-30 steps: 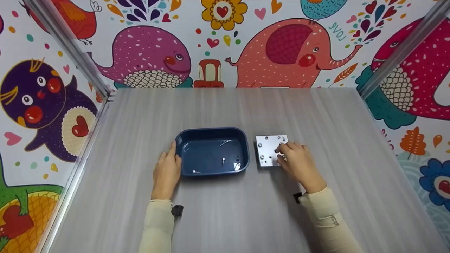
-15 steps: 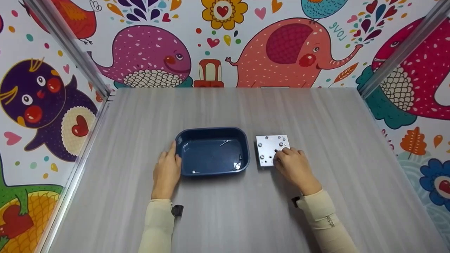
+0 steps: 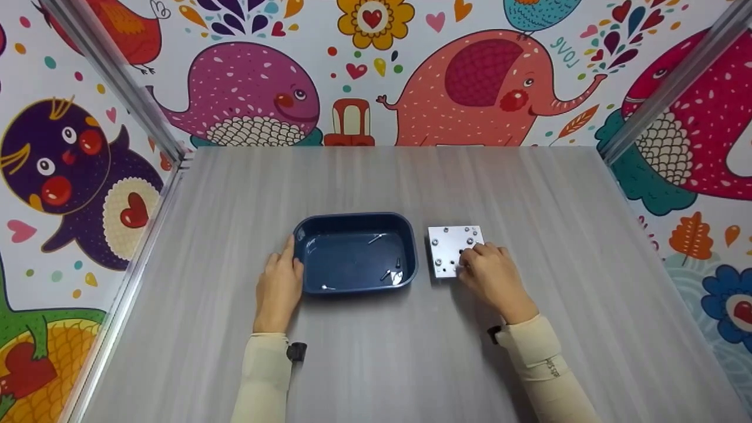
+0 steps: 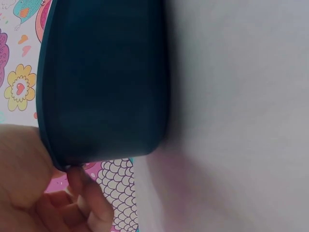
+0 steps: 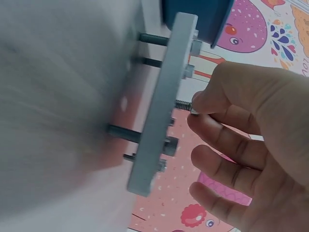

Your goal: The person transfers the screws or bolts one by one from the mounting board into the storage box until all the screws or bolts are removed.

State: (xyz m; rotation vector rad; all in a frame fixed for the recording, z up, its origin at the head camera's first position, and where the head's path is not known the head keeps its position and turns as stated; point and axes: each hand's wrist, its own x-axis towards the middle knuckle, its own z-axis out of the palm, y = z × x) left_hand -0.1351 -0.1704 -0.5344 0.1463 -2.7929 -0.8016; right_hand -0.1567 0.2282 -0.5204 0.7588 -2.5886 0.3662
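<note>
My left hand (image 3: 280, 288) grips the left rim of a dark blue tray (image 3: 346, 292). In the left wrist view, thumb and finger pinch that rim (image 4: 60, 162) near a corner. To the tray's right, a square silver metal plate (image 3: 445, 249) bears several bolts and holes. My right hand (image 3: 496, 281) is over the plate's right front part, thumb and index finger pinching a threaded screw (image 5: 183, 105). The screw stands in the plate (image 5: 161, 104), its head hidden by the fingertips. The other right fingers are held loosely away from the plate.
Several loose screws lie in the tray, among them one screw (image 3: 385, 275) near the front right corner and another screw (image 3: 376, 238) at the back. Bolt shanks (image 5: 124, 133) stick out under the plate, holding it above the grey table (image 3: 364, 358). Cartoon-printed walls (image 3: 252, 94) surround the table.
My right hand has shifted slightly left and forward-down over the plate, its fingers closing together on the screw. One loose screw in the tray has rolled rightward. The left hand has stayed put.
</note>
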